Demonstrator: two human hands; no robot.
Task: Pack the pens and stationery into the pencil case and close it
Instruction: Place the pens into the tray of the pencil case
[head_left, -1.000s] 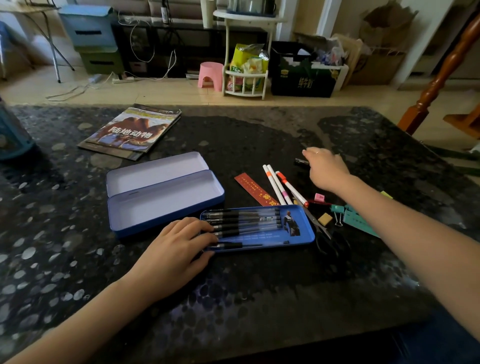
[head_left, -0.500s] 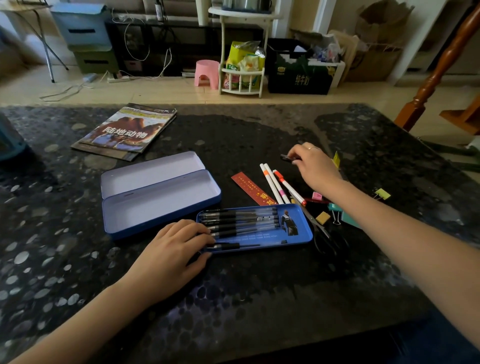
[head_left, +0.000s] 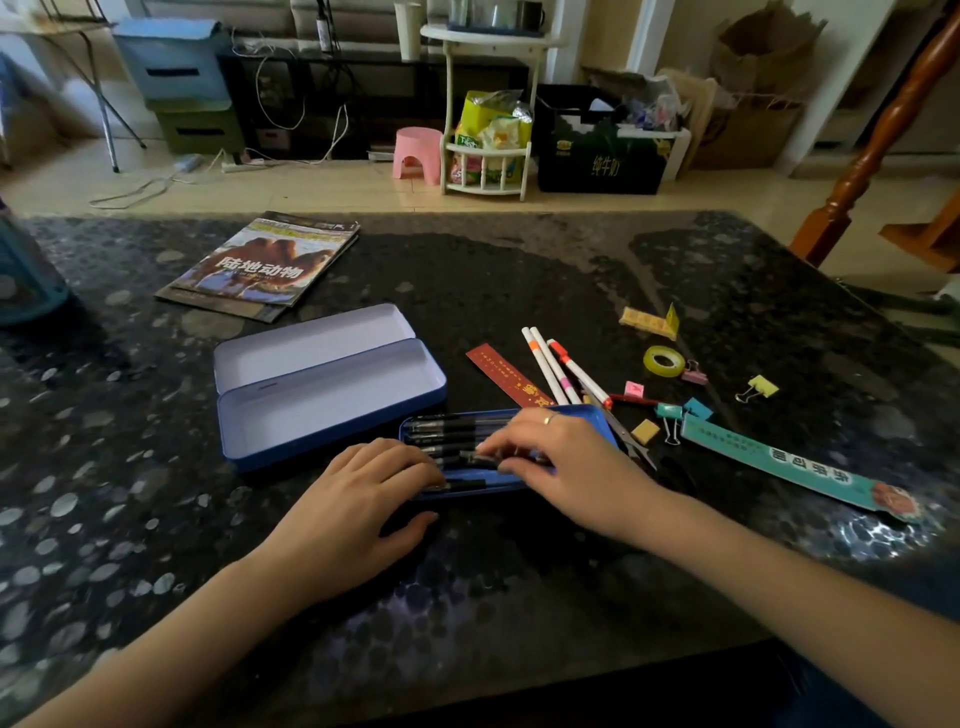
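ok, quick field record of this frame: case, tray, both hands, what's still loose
case: blue tin pencil case, open, empty
tray: blue insert tray in front of it, black pens in a row
left hand: fingers resting on tray's left end
right hand: grip pinching a black pen over the tray
loose: white markers, red ruler, tape roll, binder clips, scissors
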